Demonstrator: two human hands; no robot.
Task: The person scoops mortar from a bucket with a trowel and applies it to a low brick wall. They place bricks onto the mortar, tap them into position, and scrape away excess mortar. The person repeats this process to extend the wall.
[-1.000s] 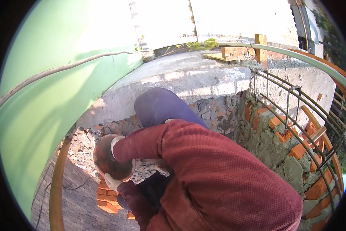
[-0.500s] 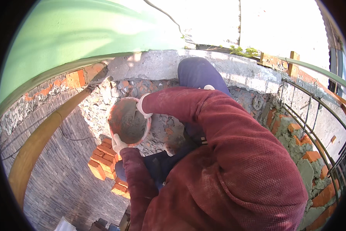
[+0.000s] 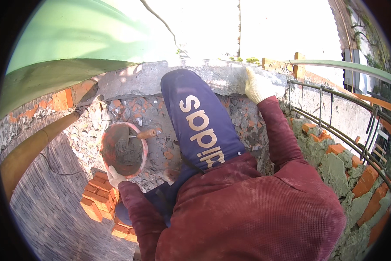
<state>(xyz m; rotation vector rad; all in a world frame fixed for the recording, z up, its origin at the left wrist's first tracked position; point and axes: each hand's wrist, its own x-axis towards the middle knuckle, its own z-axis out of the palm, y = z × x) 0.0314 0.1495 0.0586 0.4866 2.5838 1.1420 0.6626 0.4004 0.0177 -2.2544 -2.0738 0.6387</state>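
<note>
My gloved left hand [image 3: 116, 177] is closed on the near rim of a round reddish bucket [image 3: 143, 150]. Grey mortar [image 3: 128, 153] fills part of the bucket. A trowel [image 3: 148, 134] rests in it, its wooden handle sticking out over the right rim and its blade partly in the mortar. Out to the right, my gloved right hand [image 3: 257, 87] lies on the concrete ledge [image 3: 230, 78], fingers stretched out over its surface and holding nothing that shows. My bent knee in dark blue trousers [image 3: 195, 117] stands between the two hands, against the ledge.
Orange bricks [image 3: 97, 195] are stacked left of my leg. A thick bamboo pole [image 3: 43, 141] slants along the left. Broken rubble [image 3: 156, 150] covers the ground. At right, curved steel bars [image 3: 334, 126] run above a rough brick and mortar wall [image 3: 339, 174].
My right hand has left the bucket and moved right onto the ledge. The trowel's handle now shows, free of any hand. My left hand keeps hold of the rim. The view has shifted right.
</note>
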